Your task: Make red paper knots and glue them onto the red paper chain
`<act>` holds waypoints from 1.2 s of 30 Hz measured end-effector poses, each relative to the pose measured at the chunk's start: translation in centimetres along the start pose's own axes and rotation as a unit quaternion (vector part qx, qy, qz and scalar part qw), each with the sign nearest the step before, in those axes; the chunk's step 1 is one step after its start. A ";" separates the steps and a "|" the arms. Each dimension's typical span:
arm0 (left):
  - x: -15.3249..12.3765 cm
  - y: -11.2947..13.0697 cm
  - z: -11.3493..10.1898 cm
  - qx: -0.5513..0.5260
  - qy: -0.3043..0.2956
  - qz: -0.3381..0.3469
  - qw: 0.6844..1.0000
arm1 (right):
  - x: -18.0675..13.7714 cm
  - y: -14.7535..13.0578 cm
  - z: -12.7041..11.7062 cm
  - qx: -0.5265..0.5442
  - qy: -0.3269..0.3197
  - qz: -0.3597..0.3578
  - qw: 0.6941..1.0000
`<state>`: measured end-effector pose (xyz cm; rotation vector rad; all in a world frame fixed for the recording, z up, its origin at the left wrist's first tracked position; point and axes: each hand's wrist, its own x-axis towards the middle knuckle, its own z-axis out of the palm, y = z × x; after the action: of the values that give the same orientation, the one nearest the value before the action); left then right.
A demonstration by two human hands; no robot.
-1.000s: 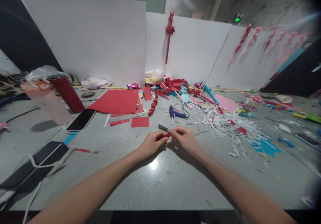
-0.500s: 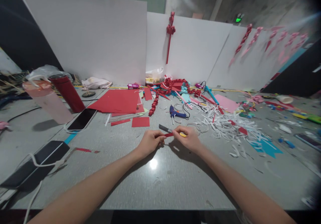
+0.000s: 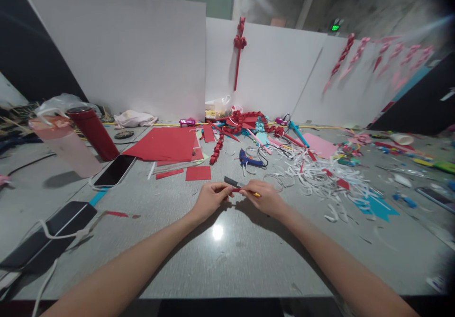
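Note:
A short red paper strip (image 3: pixel 236 190) spans the small gap between my two hands, just above the table. My left hand (image 3: pixel 209 202) pinches its left end between thumb and fingers. My right hand (image 3: pixel 266 198) is closed on the other end and also grips a utility knife (image 3: pixel 232 181). The dark blade points left over the strip, and a bit of yellow handle shows under the fingers. Part of the strip is hidden by my fingertips. Beyond my hands lie a red paper rectangle (image 3: pixel 198 173) and a folded red paper chain (image 3: pixel 217 149).
A blue glue gun (image 3: pixel 250 159) lies just ahead. White paper shreds (image 3: pixel 320 179) cover the right side. Large red sheets (image 3: pixel 165 144) lie left, near a phone (image 3: pixel 115 170), a red flask (image 3: pixel 94 134) and a pink bottle (image 3: pixel 67 144). White boards (image 3: pixel 142 56) stand behind.
My right hand has slid slightly left along the strip, closer to my left hand, so less red paper shows between them. The knife has stayed in its grip.

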<state>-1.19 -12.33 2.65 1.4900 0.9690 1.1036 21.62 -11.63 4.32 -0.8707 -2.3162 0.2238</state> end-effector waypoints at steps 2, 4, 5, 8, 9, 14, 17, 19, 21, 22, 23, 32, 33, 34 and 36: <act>-0.1 -0.1 -0.1 0.025 0.006 0.003 1.000 | 0.0 -0.1 0.1 -0.012 -0.009 -0.005 1.000; -0.3 -0.3 -0.2 0.077 0.011 0.027 0.997 | 0.0 -0.1 0.5 -0.023 -0.019 -0.018 0.999; -0.4 -0.4 -0.3 0.106 0.010 0.049 0.993 | 0.0 -0.1 0.7 -0.026 -0.023 -0.025 0.999; -0.6 -0.5 -0.4 0.169 -0.010 0.118 0.979 | 0.1 -0.3 1.5 -0.029 -0.032 -0.034 0.998; -0.6 -0.5 -0.5 0.176 -0.014 0.129 0.976 | 0.1 -0.3 1.7 -0.030 -0.035 -0.030 0.999; -0.6 -0.5 -0.2 0.167 -0.006 0.114 0.979 | 0.0 -0.4 2.1 -0.029 -0.043 -0.034 0.998; -0.5 -0.5 0.0 0.152 0.005 0.104 0.983 | -0.1 -0.5 2.1 -0.032 -0.034 -0.029 0.998; -0.5 -0.5 0.0 0.131 0.012 0.096 0.987 | -0.1 -0.5 2.1 -0.027 -0.034 -0.013 0.999; -0.4 -0.4 -0.1 0.122 0.017 0.097 0.988 | -0.1 -0.4 2.3 -0.020 -0.041 0.003 0.999; -0.4 -0.4 -0.2 0.128 0.017 0.103 0.986 | -0.1 -0.4 2.3 -0.018 -0.047 0.009 0.999; -0.4 -0.4 -0.3 0.141 0.015 0.112 0.984 | -0.2 -0.5 2.4 -0.017 -0.053 0.013 0.998; -0.3 -0.2 -0.7 0.186 0.034 0.120 0.975 | 0.5 -1.9 2.3 0.005 -0.065 0.079 0.995; -0.2 -0.3 -0.7 0.188 0.043 0.116 0.974 | 0.6 -1.9 2.2 0.009 -0.067 0.090 0.994; -0.1 -0.3 -0.8 0.188 0.052 0.110 0.975 | 0.7 -1.9 2.1 0.012 -0.070 0.102 0.992; 0.3 -0.5 -0.9 0.185 0.065 0.099 0.976 | 0.8 -1.6 2.0 0.009 -0.073 0.126 0.989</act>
<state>-2.05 -11.75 2.25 1.8658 1.1846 1.2216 19.04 -12.23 3.79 -1.1726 -2.3297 0.4278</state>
